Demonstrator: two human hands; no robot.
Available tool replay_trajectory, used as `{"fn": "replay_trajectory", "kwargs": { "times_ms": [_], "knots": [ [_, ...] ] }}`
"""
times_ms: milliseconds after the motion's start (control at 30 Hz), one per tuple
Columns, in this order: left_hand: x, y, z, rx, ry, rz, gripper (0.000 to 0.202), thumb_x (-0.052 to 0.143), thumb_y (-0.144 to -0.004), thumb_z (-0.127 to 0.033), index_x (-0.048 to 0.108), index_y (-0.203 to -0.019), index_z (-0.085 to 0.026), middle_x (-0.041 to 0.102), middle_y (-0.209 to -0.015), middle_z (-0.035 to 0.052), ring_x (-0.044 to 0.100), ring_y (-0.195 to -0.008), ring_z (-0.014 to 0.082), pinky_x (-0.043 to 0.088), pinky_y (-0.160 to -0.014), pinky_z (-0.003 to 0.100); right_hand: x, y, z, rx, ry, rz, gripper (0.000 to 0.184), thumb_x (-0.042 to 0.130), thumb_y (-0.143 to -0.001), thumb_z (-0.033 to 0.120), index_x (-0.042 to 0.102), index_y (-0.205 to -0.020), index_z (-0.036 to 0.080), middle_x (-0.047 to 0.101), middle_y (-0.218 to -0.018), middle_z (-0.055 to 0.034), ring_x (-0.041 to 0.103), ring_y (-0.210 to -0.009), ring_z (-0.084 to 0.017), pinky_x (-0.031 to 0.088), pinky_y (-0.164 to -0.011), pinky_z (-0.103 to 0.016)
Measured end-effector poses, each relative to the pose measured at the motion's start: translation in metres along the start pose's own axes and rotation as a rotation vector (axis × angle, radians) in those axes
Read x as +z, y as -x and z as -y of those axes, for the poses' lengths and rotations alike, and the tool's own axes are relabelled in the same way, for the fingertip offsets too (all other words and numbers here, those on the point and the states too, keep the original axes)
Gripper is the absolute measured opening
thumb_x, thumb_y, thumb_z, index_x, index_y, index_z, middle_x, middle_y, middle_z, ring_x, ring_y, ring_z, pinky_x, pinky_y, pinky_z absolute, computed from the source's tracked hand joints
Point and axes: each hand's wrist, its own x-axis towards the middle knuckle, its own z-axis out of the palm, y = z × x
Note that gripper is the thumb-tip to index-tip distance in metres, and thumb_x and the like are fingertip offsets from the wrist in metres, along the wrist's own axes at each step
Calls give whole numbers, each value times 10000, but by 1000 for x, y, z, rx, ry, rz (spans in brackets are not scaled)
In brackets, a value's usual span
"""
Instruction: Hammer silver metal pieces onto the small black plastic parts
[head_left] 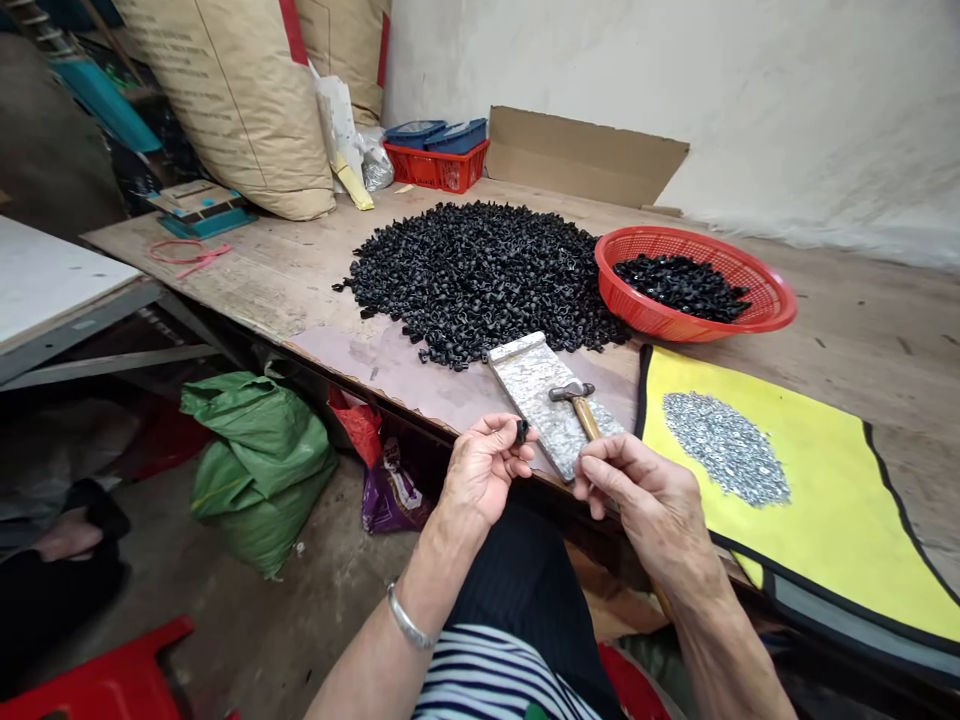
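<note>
My left hand (484,470) pinches a small black plastic clip (521,431) between thumb and fingertips, just off the table's front edge. Close beside it, my right hand (649,490) is closed in a pinch; whatever is between its fingertips is too small to make out. A hammer (581,405) rests with its head on a worn metal plate (536,385), its wooden handle running beneath my right hand. Behind the plate spreads a big heap of similar black clips (487,275). To the right, small silvery metal pieces (726,450) lie on a yellow mat (825,480).
A red plastic basket (694,330) holding more black pieces stands right of the heap. At the back are a red crate (439,170) with blue containers, leaning cardboard (585,155) and large paper sacks (240,100). A green sack (255,460) and a red stool (105,680) are on the left floor.
</note>
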Motion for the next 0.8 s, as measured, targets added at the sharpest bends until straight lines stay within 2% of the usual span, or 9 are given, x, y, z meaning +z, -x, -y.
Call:
{"fn": "replay_trajectory", "kwargs": {
  "times_ms": [133, 267, 367, 500, 633, 800],
  "knots": [
    [1, 0, 3, 29, 25, -32, 153, 696, -655, -125, 544, -673, -121, 635, -653, 35, 569, -496, 96, 453, -392, 171, 7, 2, 2, 25, -46, 8, 182, 584, -772, 336, 545, -717, 167, 577, -554, 24, 467, -425, -73, 361, -444, -212],
    [4, 1, 9, 71, 27, -92, 178, 726, -611, -148, 557, -662, -126, 562, -548, -25, 521, -436, 82, 454, -393, 190, 23, 0, -5, 90, -266, 12, 183, 577, -772, 330, 556, -729, 154, 595, -572, 4, 487, -432, -85, 365, -427, -216],
    [5, 2, 13, 84, -31, -109, 201, 743, -574, -163, 558, -642, -125, 545, -505, -35, 498, -396, 77, 435, -393, 195, 36, -2, -13, 103, -385, -67, 191, 581, -766, 337, 563, -739, 148, 602, -600, -6, 514, -466, -101, 386, -423, -223],
    [8, 7, 18, 170, -145, -176, 175, 723, -581, -171, 559, -618, -121, 552, -467, -23, 514, -396, 91, 420, -403, 196, 45, 1, -17, 20, -257, -169, 164, 564, -790, 324, 556, -766, 162, 597, -644, 13, 506, -476, -85, 405, -456, -226],
    [13, 14, 25, 307, -242, -185, 130, 684, -606, -149, 561, -583, -116, 567, -464, -9, 527, -416, 91, 421, -431, 195, 48, 0, -17, -48, -71, -219, 134, 538, -803, 294, 540, -739, 177, 552, -612, 36, 493, -482, -83, 414, -482, -228],
    [15, 21, 30, 306, -277, -162, 126, 665, -619, -135, 540, -601, -124, 564, -467, -21, 524, -415, 87, 425, -431, 194, 48, -4, -23, -60, 24, -263, 118, 520, -793, 278, 510, -713, 191, 523, -585, 39, 493, -485, -95, 419, -464, -227]
  ]
}}
